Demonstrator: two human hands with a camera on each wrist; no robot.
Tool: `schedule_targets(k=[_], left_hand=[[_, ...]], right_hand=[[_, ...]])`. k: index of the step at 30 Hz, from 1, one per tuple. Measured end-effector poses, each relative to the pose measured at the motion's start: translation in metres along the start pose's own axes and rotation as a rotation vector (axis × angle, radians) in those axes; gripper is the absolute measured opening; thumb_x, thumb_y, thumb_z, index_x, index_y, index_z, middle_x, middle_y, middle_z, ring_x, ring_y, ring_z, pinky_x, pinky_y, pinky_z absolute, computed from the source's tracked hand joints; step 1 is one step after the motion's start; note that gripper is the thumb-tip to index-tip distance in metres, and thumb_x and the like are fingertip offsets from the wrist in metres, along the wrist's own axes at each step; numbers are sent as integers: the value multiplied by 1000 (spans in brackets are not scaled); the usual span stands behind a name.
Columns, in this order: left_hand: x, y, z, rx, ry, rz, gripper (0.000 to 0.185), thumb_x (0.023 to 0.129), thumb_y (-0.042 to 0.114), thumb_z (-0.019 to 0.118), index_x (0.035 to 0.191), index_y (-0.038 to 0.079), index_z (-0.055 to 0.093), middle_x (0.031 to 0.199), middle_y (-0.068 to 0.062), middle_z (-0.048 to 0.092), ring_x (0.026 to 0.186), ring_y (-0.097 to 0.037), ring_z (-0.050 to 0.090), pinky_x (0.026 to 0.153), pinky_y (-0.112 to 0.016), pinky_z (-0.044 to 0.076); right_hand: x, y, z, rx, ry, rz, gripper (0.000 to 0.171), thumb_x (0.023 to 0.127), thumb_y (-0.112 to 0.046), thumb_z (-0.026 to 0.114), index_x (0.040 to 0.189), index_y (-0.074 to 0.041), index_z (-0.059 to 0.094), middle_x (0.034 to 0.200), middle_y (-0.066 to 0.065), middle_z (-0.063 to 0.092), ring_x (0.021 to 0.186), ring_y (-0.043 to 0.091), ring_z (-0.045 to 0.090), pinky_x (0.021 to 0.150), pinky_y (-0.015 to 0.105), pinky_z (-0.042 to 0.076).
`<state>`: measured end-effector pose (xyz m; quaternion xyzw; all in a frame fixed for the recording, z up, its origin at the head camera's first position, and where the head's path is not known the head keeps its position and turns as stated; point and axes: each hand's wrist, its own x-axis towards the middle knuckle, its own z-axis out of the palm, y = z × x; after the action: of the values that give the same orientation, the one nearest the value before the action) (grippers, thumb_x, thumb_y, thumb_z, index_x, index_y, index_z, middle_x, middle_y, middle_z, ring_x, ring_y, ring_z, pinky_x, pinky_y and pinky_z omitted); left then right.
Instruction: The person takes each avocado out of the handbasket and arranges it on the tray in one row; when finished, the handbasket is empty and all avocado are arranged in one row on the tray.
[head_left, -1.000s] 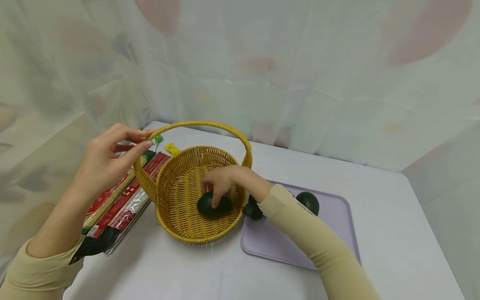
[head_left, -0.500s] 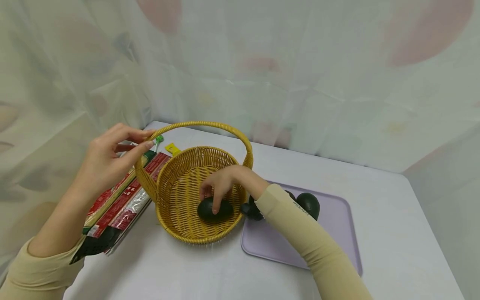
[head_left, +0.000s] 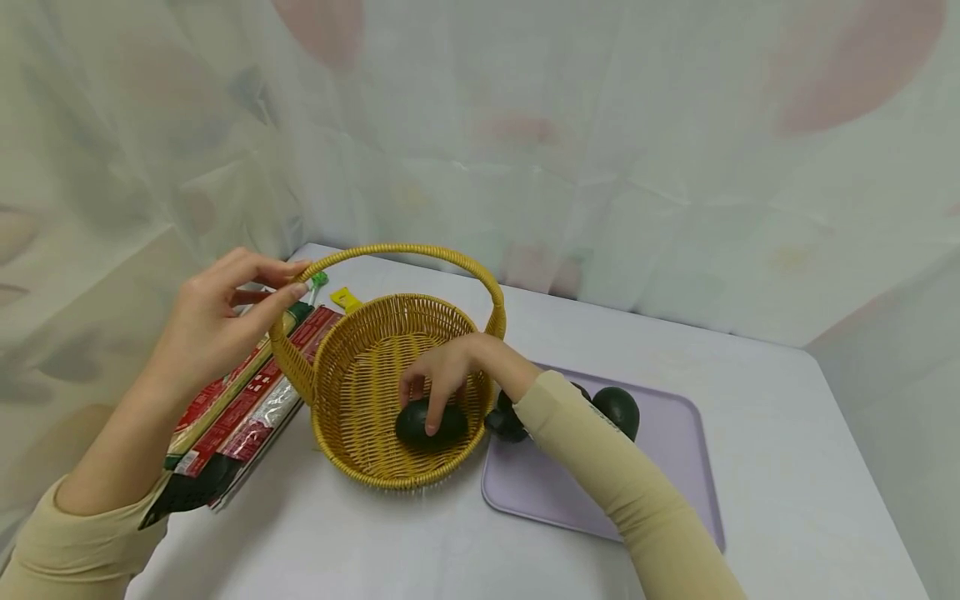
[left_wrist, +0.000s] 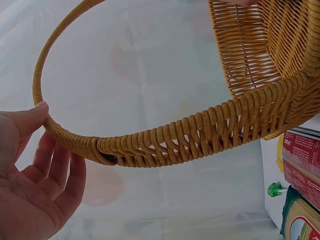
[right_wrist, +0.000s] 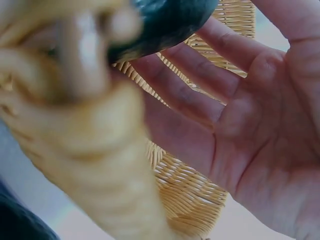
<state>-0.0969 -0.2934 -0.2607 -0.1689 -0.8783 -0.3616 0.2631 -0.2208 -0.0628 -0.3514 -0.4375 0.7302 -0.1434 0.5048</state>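
A round yellow wicker basket (head_left: 362,421) with a tall arched handle (head_left: 405,248) stands on the table. My left hand (head_left: 217,321) pinches the left side of that handle between thumb and fingers; the left wrist view shows the thumb (left_wrist: 31,119) against the wicker. Inside the basket, toward its right side, lies a dark green avocado (head_left: 412,427). From above, my right hand (head_left: 442,367) grips it with thumb and fingers. In the right wrist view the avocado (right_wrist: 172,22) is at the top, and the basket handle blurs the left part.
Right of the basket lies a lilac tray (head_left: 675,475) with another avocado (head_left: 617,408) and more dark fruit, partly covered by my right forearm. Long red packets (head_left: 240,400) lie on the left. Behind them are a green-topped item (head_left: 318,279) and a yellow packet (head_left: 345,298).
My right hand and the avocado have shifted very slightly toward the basket's near right side. My left hand stays on the handle, and the basket has barely moved.
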Motion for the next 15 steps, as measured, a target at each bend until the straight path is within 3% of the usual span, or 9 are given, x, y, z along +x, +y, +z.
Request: schedule_targets(k=[8,15], left_hand=[[0,0,0,-8,-3,-6,10,87,-4,69,96,1,68,104,9,64,92,-4,58,77,-6,46],[0,0,0,-7,-4,-6,9,87,-2,70,96,1,68,106,10,64,92,-4,58,77,-6,46]], right_hand=[[-15,-6,1,-11,25,-95,51,78,-25,83,122,-21,58,117,-1,55,98,17,60,75,41,58],[-31,-10,1,-127,76,-197,49,79,-27,82,121,-19,57,115,-3,56,107,17,56,85,26,51]])
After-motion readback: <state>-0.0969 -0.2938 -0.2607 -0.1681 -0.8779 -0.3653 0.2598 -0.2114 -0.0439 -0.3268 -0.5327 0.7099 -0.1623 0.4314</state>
